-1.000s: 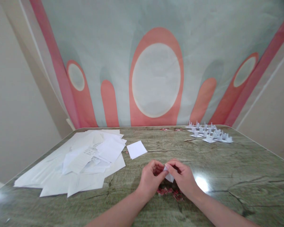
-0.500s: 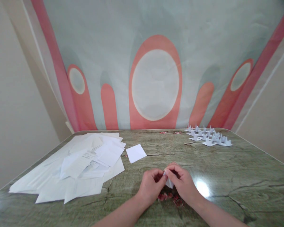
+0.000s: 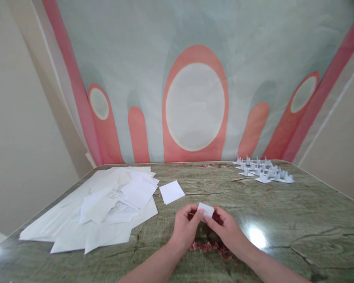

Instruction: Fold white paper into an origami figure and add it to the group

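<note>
Near the front middle of the table, a small folded piece of white paper is held between my two hands. My left hand pinches its left side, thumb on the near face and fingers behind. On the right side my right hand grips it the same way, its thumb close to the other thumb. The fingers behind the paper are partly hidden. Beyond the left hand lies a short stack of square white paper sheets, flat on the table.
A broad, untidy pile of white papers, some with writing, covers the table's left side. Several small folded white paper figures stand in rows at the back right. The wood-patterned table meets a printed backdrop behind.
The folded paper has turned from a narrow, downward-pointing shape to a flat face toward me, raised a little. Both hands have shifted their hold on it. The view has moved slightly.
</note>
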The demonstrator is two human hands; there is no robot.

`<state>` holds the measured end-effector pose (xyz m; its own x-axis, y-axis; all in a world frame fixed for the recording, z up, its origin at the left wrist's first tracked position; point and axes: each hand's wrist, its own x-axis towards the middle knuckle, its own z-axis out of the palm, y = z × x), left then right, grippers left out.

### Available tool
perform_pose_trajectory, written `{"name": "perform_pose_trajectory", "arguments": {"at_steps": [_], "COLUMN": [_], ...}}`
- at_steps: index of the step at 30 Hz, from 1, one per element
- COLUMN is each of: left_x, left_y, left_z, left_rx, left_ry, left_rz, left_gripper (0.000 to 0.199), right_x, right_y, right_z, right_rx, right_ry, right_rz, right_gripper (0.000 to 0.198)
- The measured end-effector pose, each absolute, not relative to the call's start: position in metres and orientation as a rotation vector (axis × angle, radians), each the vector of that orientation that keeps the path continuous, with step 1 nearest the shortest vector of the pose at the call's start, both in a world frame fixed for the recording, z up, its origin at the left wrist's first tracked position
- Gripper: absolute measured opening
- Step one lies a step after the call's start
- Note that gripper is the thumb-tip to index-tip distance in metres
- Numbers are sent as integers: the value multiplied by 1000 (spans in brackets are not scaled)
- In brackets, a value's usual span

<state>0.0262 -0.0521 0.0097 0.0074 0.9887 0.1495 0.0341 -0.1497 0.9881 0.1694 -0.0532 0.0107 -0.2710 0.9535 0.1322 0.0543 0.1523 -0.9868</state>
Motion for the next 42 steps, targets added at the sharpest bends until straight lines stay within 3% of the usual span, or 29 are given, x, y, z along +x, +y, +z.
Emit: {"name": "perform_pose_trajectory", "arguments": {"at_steps": [14, 20, 31, 42], "left_x": [27, 25, 26, 28], "left_y": [-51, -49, -50, -51], "left_z": [11, 10, 9, 14], "left_rx": [1291, 1265, 1310, 1367], "left_ry": [1160, 1146, 1175, 1138], "left_rz": [1289, 1284, 1301, 1256], "left_gripper": [31, 35, 32, 33], "right_x": [172, 173, 172, 171], "right_y": [-49, -51, -50, -50], "right_z": [7, 12, 5, 10], "right_rx": [-1052, -1096, -1069, -1086], "right_ry": [-1499, -1455, -1532, -1593], "right_rz": [1305, 1328, 1326, 1289], "right_gripper": [30, 43, 29, 33]}}
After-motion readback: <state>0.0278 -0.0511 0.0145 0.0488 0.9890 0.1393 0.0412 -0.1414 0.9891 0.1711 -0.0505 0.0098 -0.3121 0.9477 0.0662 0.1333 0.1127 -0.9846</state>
